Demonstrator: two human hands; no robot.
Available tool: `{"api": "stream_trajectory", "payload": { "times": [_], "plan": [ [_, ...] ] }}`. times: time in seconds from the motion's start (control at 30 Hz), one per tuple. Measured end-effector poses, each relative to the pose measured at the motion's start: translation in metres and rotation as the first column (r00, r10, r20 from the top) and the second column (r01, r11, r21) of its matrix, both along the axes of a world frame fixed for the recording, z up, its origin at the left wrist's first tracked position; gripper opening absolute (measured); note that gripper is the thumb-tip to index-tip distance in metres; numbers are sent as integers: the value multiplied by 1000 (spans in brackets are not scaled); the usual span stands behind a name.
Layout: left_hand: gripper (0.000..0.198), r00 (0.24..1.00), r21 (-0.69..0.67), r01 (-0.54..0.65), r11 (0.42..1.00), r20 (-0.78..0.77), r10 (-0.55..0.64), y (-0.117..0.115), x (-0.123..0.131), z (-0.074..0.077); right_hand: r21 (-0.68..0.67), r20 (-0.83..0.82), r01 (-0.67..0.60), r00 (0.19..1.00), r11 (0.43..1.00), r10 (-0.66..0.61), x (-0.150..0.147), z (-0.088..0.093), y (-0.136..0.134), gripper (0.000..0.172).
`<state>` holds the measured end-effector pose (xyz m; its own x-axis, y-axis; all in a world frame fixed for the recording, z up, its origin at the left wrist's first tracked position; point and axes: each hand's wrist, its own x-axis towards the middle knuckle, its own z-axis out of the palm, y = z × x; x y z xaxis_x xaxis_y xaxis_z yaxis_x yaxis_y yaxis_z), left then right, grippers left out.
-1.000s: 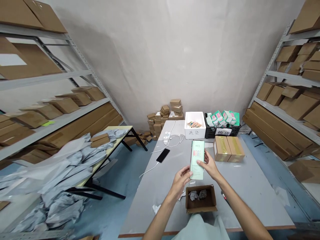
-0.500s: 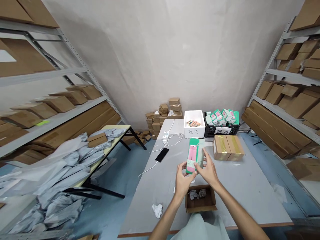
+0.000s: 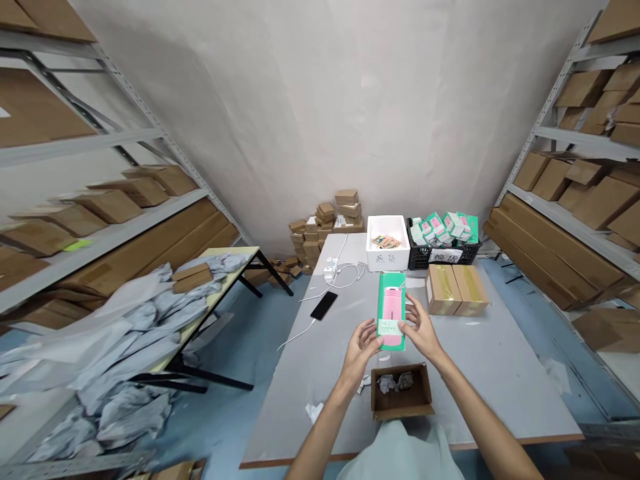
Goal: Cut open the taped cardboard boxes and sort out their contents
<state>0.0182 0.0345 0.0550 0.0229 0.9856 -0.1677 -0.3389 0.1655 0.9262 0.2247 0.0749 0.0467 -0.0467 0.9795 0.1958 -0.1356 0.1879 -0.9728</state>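
A green box (image 3: 385, 280) with a pink device pictured on its front is held upright above the table. My right hand (image 3: 419, 327) grips its right edge, the thumb lying across the front. My left hand (image 3: 361, 343) holds the lower left edge loosely, fingers curled and thumb at the bottom corner. Below the hands stands an open brown carton (image 3: 403, 403) with crumpled grey paper (image 3: 395, 383) inside. White crumpled paper (image 3: 314, 412) lies left of the carton, partly beside my left forearm.
A phone (image 3: 324, 305) on a white cable lies to the left. Behind are a white foam bin (image 3: 387, 260), a black crate (image 3: 419, 259) of similar green boxes, and two taped cartons (image 3: 457, 290). Shelves of boxes line both sides; a side table (image 3: 240, 252) carries grey bags.
The green box has turned so its front faces me squarely and its side no longer shows. My left hand has loosened and shifted slightly outward.
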Motion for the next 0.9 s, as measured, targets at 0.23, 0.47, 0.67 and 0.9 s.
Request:
{"api": "stream_trajectory", "payload": {
  "times": [0.23, 0.47, 0.67, 0.9],
  "plan": [
    [94, 967, 104, -210, 972, -124, 222, 8, 16, -15, 39, 140, 100, 985, 994, -104, -14, 2, 1, 82],
    [93, 917, 245, -227, 942, -271, 292, 2, 29, -10, 5, 83, 197, 977, 980, -197, -27, -3, 3, 100],
    [69, 996, -27, 51, 998, 80, -48, 9, 5, 0, -49, -135, 69, 988, 996, -75, -11, -10, 8, 99],
    [68, 981, -48, 67, 997, 185, -57, 9, 8, -4, -40, -132, 37, 990, 998, -42, -10, -14, 5, 100]
  ]
}}
